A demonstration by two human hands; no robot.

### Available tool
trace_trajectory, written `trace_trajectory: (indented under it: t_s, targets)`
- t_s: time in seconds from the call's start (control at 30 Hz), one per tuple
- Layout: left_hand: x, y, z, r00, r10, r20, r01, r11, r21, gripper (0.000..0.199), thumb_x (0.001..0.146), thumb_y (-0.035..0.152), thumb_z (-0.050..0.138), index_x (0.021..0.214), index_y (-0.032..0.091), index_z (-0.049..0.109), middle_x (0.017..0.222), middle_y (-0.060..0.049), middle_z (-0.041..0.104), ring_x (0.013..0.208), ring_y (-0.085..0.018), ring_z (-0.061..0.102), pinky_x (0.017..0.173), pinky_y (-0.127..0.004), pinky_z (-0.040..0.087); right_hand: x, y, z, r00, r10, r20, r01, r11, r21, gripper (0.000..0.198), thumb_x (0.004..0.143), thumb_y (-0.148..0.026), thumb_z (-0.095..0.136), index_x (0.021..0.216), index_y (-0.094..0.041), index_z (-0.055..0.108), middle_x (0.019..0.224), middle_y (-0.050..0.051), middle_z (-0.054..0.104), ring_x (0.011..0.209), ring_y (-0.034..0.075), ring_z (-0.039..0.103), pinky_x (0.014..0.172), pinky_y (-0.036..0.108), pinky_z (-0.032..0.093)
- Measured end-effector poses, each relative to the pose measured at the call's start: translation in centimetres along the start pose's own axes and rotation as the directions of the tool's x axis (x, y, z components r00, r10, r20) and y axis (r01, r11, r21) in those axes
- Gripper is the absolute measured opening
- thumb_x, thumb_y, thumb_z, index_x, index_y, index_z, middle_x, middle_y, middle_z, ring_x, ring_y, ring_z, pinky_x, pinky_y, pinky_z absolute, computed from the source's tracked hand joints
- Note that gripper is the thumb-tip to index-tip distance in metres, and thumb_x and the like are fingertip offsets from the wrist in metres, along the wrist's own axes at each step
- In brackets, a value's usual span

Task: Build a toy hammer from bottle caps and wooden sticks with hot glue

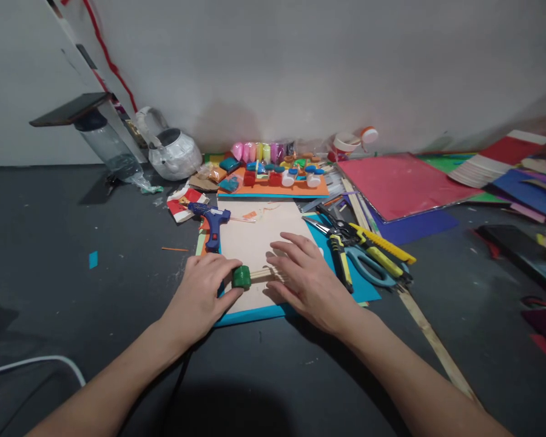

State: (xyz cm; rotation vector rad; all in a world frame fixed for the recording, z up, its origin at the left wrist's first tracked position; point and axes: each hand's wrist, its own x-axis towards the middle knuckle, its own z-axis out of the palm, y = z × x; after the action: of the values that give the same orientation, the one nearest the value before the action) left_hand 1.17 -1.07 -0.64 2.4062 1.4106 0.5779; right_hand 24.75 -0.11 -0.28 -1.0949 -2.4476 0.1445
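Observation:
My left hand (209, 284) is closed on a short green bottle-cap-like cylinder (241, 277), thumb below it and fingers above. Thin pale wooden sticks (260, 274) run from the cylinder to the right, over a cream sheet (259, 227). Around the far end of the sticks my right hand (303, 273) is spread with its fingers apart; whether it touches them I cannot tell. A blue glue gun (213, 223) lies just beyond my left hand.
Right of the sheet lie pliers (341, 258), blue-handled scissors (370, 267) and a yellow cutter (384, 243). Behind stands an orange board (273, 189) with small red and white pieces. A silver pot (175, 155), a tilted clear bottle (111, 149) and red sheets (400, 182) are farther back.

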Motion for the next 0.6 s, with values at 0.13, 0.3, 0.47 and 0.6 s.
trace_trajectory:
  t_s: [0.13,0.3,0.47,0.6]
  targets:
    - [-0.1,0.0,0.0,0.999,0.019,-0.050,-0.020,0.999,-0.027,0.025,0.089,0.028,0.064,0.113,0.020,0.061,0.109,-0.005,0.069,0.106,-0.024,0.059,0.090,-0.039,0.036,-0.2,0.1,-0.4,1.000,0.008,-0.015,-0.007,1.000,0.015,0.024,0.090,-0.026,0.061,0.111,-0.015,0.063,0.126,0.017,0.059,0.133,0.035,0.040,0.108,0.061,0.037]
    - [-0.2,0.3,-0.2,0.995,-0.076,-0.064,0.065,0.985,-0.161,0.028,0.086,0.029,0.066,0.113,0.021,0.060,0.111,-0.004,0.069,0.106,-0.024,0.058,0.091,-0.040,0.039,-0.5,1.4,-1.1,0.988,0.045,-0.148,-0.042,0.999,0.022,0.022,0.094,-0.028,0.059,0.111,-0.015,0.063,0.121,0.014,0.063,0.128,0.031,0.046,0.108,0.055,0.040]
    - [-0.3,0.5,-0.3,0.953,-0.300,0.032,0.270,0.800,-0.535,0.041,0.082,0.029,0.070,0.121,0.027,0.059,0.124,-0.002,0.065,0.114,-0.023,0.058,0.096,-0.038,0.043,-0.9,3.1,-1.5,0.951,0.145,-0.275,-0.157,0.987,-0.022,0.020,0.094,-0.026,0.057,0.105,-0.012,0.065,0.109,0.015,0.068,0.112,0.030,0.058,0.099,0.052,0.047]
    - [-0.3,0.4,-0.2,0.931,-0.313,0.186,0.318,0.451,-0.834,0.045,0.079,0.030,0.075,0.121,0.025,0.060,0.123,-0.005,0.065,0.115,-0.021,0.059,0.097,-0.033,0.046,-1.0,3.3,-1.4,0.948,0.171,-0.269,-0.177,0.984,0.002,0.019,0.094,-0.027,0.058,0.104,-0.013,0.065,0.108,0.014,0.068,0.110,0.030,0.059,0.096,0.051,0.048]
